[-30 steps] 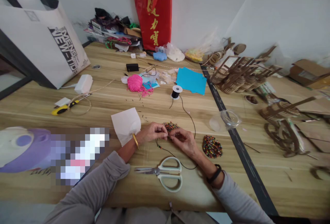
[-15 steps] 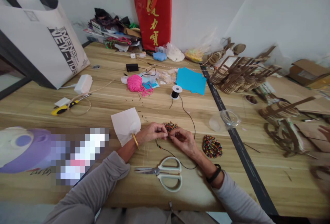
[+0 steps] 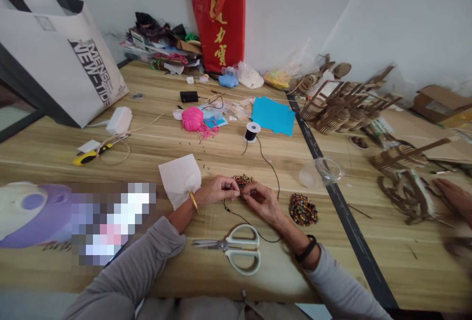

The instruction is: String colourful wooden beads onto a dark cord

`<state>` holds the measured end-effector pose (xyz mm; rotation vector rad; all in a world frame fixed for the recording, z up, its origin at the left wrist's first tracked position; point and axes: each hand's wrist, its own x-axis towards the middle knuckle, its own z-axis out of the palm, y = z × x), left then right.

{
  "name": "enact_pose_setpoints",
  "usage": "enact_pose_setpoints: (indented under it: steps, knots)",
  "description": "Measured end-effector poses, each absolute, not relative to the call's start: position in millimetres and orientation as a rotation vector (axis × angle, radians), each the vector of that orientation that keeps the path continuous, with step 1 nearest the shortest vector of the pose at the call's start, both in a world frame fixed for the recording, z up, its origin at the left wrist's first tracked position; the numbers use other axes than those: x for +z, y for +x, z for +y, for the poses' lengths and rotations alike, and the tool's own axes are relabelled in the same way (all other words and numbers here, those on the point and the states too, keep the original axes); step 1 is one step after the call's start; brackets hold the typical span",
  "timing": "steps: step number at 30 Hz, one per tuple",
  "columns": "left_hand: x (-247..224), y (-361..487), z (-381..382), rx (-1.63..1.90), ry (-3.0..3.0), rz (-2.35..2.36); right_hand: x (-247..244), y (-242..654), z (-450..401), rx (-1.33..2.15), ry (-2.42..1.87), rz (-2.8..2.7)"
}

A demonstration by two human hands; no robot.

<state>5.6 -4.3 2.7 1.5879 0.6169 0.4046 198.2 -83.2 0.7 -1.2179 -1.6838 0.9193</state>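
My left hand is closed in a pinch around the upper end of a thin black cord, which runs up under its fingers. A few small beads are threaded on that cord. My right hand pinches too, its fingertips almost meeting the left ones; whatever lies between them is too small to make out. Just behind the fingertips is a pile of multicoloured beads. To the right of my right hand lies a bunch of beads. White-handled scissors rest on the table below both hands.
A black cord spool stands beyond the hands, near blue sheets and pink yarn. White paper is at left, a clear plastic container at right. Another person's hand is at the far right, near woven pieces.
My two hands hold nearly the same pinched pose. At the far right, the other person's hand has come further into view, onto the table.
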Motion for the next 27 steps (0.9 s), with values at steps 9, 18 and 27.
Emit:
enact_pose_setpoints:
  steps: [9,18,27]
  knots:
    - [7.5,6.3,-6.2,0.378,1.560,0.617,5.5,197.6,-82.0,0.863,-1.150,-1.749]
    - [9.5,6.4,-6.3,0.376,1.568,0.599,8.1,197.2,-81.3,0.822,-1.126,-1.779]
    - [9.3,6.3,-6.1,0.384,1.587,0.610,6.0,197.1,-81.7,0.812,-1.145,-1.758]
